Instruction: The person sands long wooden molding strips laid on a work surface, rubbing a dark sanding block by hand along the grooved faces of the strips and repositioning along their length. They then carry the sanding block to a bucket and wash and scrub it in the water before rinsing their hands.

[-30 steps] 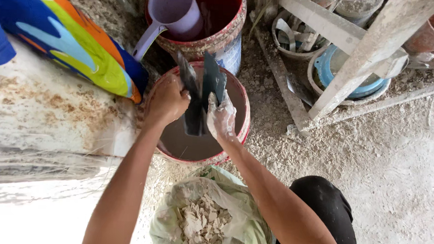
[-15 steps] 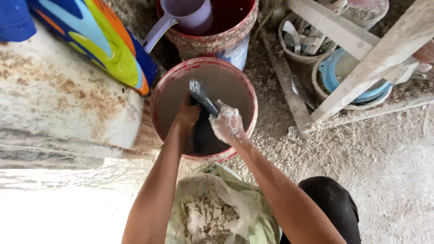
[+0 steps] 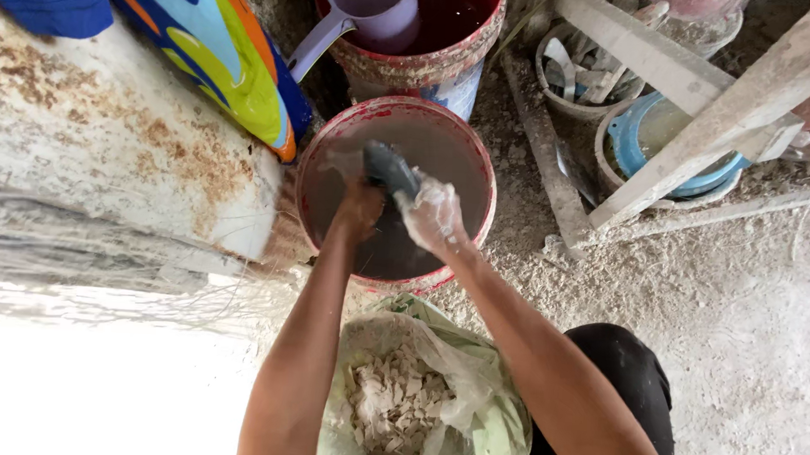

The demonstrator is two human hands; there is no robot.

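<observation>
Both hands, the left hand (image 3: 358, 208) and plaster-coated right hand (image 3: 433, 215), grip one dark trowel blade (image 3: 388, 167) together over the grey-filled red bucket (image 3: 469, 152).

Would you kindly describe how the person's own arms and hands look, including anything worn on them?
Both forearms are bare, with no sleeves, watch or bracelet in view. The left hand wears no glove. The right hand is coated in a whitish, wet-looking layer; whether that is plaster residue or a thin glove cannot be told. It ends about the wrist.
</observation>
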